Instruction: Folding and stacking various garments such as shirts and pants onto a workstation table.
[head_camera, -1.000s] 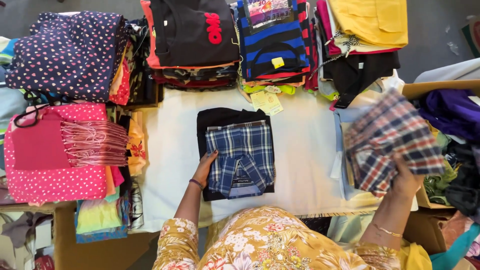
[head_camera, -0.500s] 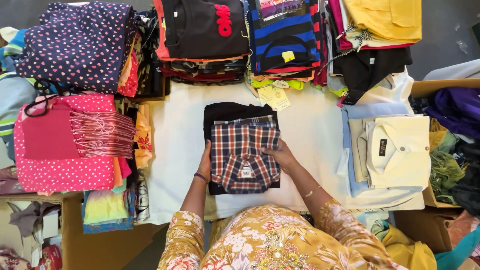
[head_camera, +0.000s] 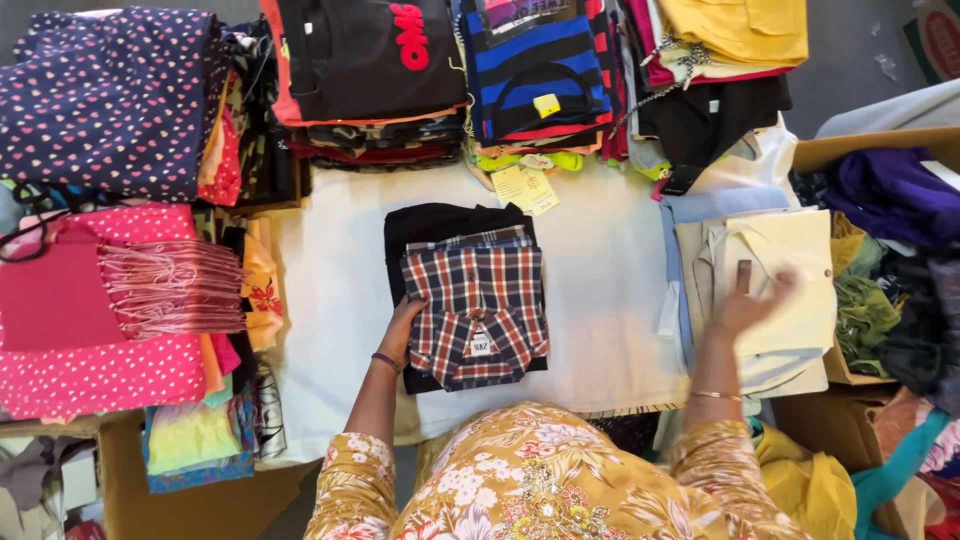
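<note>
On a white-covered table (head_camera: 330, 300) ringed by stacks of clothing, a person's left hand (head_camera: 402, 330) rests with loosely spread fingers against the left edge of a folded red, white and navy plaid shirt (head_camera: 478, 312), touching it without gripping. That shirt tops a small pile of three folded garments: just under it a blue plaid piece (head_camera: 470, 240) peeks out along the far edge, and beneath both lies a black garment (head_camera: 440, 222). The pile sits directly right of the left fingertips, in the middle of the table.

Well to the right, the right hand (head_camera: 748, 305) is blurred, its fingers open and spread over a folded cream shirt (head_camera: 790, 260); whether they touch the cloth cannot be told, and nothing is clasped in them. The cream shirt lies atop a pale blue garment (head_camera: 690, 210) whose edge shows just left of those fingers. One bangle circles each wrist.

Beyond the fingertips, along the far edge, sit a black top with red lettering (head_camera: 370, 50), a blue-and-black striped top (head_camera: 535, 60) and a yellow folded piece (head_camera: 740, 28). Left of the left hand lie a navy dotted stack (head_camera: 105, 100) and a pink dotted stack (head_camera: 100, 375).
</note>
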